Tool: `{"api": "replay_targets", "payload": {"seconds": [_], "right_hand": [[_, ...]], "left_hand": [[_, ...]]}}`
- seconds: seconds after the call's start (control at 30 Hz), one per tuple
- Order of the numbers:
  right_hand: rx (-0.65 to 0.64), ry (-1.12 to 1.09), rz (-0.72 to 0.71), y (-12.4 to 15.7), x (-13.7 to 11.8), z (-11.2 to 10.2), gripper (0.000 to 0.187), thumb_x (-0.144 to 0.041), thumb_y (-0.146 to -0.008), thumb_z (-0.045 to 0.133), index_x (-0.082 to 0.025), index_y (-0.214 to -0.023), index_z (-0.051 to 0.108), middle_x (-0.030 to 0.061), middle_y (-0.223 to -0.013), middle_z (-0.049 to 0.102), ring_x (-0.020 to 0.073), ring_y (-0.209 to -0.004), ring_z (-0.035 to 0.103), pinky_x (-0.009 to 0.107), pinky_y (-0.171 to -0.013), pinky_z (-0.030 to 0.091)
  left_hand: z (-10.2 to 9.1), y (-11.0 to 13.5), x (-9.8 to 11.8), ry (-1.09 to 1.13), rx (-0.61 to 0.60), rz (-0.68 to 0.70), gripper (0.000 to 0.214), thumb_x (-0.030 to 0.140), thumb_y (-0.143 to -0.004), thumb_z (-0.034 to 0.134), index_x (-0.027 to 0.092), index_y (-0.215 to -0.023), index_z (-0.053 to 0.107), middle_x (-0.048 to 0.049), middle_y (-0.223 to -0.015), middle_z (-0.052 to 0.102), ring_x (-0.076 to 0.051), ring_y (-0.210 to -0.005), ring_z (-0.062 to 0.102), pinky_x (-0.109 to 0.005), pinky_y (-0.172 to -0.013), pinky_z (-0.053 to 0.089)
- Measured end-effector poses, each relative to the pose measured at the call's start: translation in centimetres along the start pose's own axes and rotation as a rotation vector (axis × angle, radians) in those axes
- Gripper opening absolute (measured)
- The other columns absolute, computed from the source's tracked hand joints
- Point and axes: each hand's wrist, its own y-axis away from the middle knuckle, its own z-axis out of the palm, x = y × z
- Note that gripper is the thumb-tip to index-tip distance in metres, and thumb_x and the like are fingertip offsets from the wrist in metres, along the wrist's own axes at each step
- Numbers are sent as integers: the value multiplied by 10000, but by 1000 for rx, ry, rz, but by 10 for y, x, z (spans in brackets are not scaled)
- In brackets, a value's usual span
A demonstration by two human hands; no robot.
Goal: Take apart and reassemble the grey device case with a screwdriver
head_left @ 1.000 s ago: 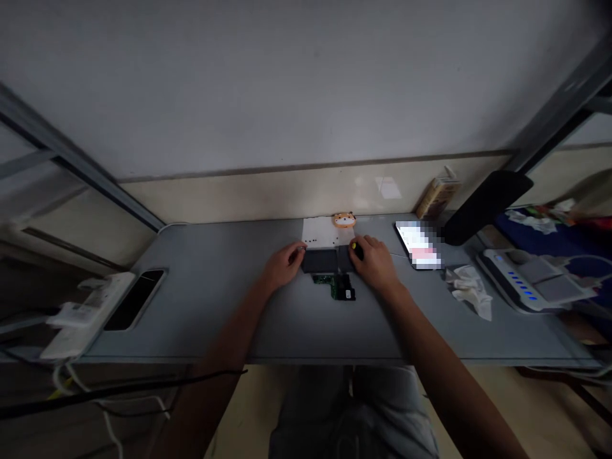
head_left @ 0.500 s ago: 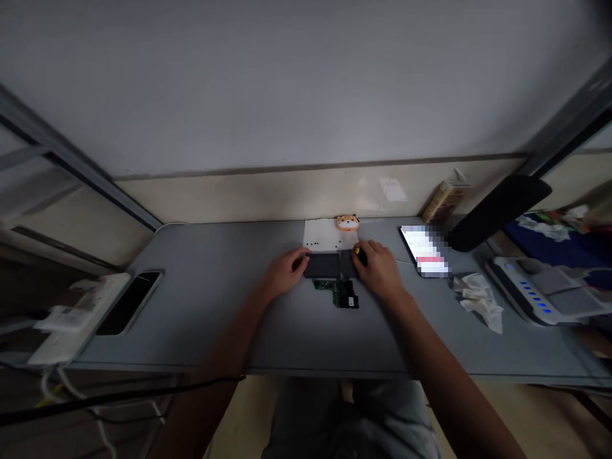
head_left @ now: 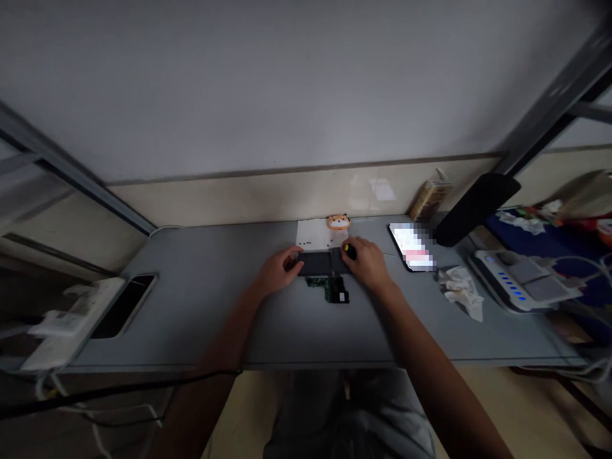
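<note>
A dark, flat rectangular device [head_left: 314, 264] lies on the desk between my hands, with a greyer section at its right end. My left hand [head_left: 278, 271] grips its left edge between thumb and fingers. Curled around a black-and-yellow screwdriver handle [head_left: 350, 251], my right hand [head_left: 371, 262] rests at the device's right end; the tool's tip is hidden. Just in front of the device lies a green circuit board [head_left: 329, 290] with a black part on its right side. Behind it, a white sheet of paper [head_left: 313, 232] carries several tiny dark pieces, possibly screws.
An orange animal-face case [head_left: 338, 222] sits on the paper's back corner. To the right are a lit phone [head_left: 406, 245], crumpled tissue [head_left: 463, 293], a black cylinder [head_left: 478, 207], a carton [head_left: 430, 199] and a charging station [head_left: 507, 280]. A dark phone [head_left: 124, 306] and power strip [head_left: 90, 325] lie left.
The view has turned slightly to the right, so everything on the desk appears shifted left. My hands keep their places at both ends of the device.
</note>
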Motion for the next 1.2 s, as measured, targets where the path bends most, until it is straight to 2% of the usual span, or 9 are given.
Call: {"api": "replay_targets", "payload": {"seconds": [0.6,0.9,1.2], "right_hand": [[-5,34,-10,-10,-9,5,113,-186,-876,559,-211,-913,662,96,-939,743,248,-903,650,332,-776,407],[-44,83,58,-10,-18,0,135,-159,-833,556,-204,-901,664,93,-932,745,239,-879,653,324,-762,402],[-57,112,87,-9,-19,-1,147,-157,-827,558,-208,-879,685,85,-927,753,234,-864,657,323,-754,397]], "left_hand": [[0,0,1,38,-9,-30,288,313,-907,593,214,-1169,657,53,-683,517,-115,-589,479,-236,-620,432],[-1,1,5,60,-7,-29,151,298,-890,587,210,-1000,640,55,-660,478,-120,-600,465,-241,-639,426],[-4,3,6,32,-15,-14,222,305,-916,556,215,-1094,654,23,-749,589,-131,-631,531,-253,-677,473]]}}
